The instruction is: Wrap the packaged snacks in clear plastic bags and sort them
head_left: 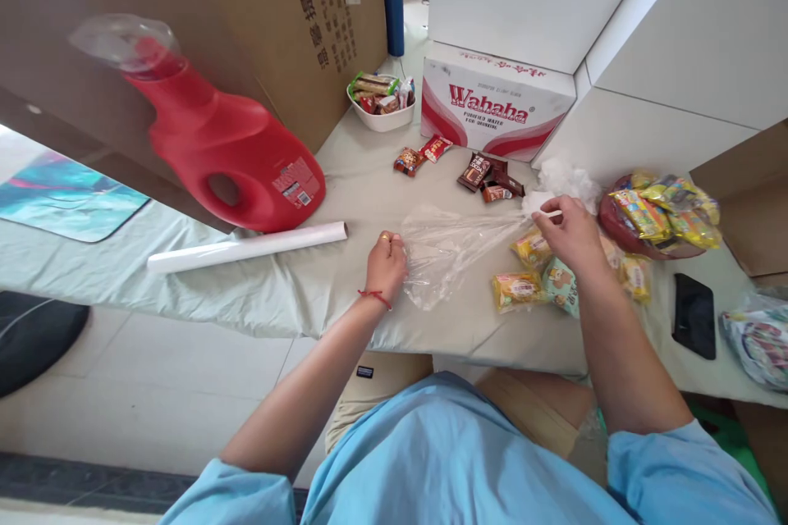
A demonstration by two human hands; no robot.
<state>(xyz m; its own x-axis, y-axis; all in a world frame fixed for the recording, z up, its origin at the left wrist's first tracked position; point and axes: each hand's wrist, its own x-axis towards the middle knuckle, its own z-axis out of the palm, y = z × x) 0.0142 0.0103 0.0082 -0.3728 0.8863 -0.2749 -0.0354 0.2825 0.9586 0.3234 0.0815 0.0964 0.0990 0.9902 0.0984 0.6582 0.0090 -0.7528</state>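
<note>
The white carton (492,102) reads "Wahaha" in red, with "purified water for drinking" beneath. Chinese characters run down the big cardboard box (320,12). A brown snack packet (474,172) says "cocoa". The red jug's (246,156) label is too small to read.

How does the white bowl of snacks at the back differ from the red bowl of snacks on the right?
The white bowl holds its few snacks below its rim; the red bowl is heaped, packets spilling over. The white bowl sits far from both hands; the red bowl lies beside the right hand. Both rest on the cloth-covered table.
</note>
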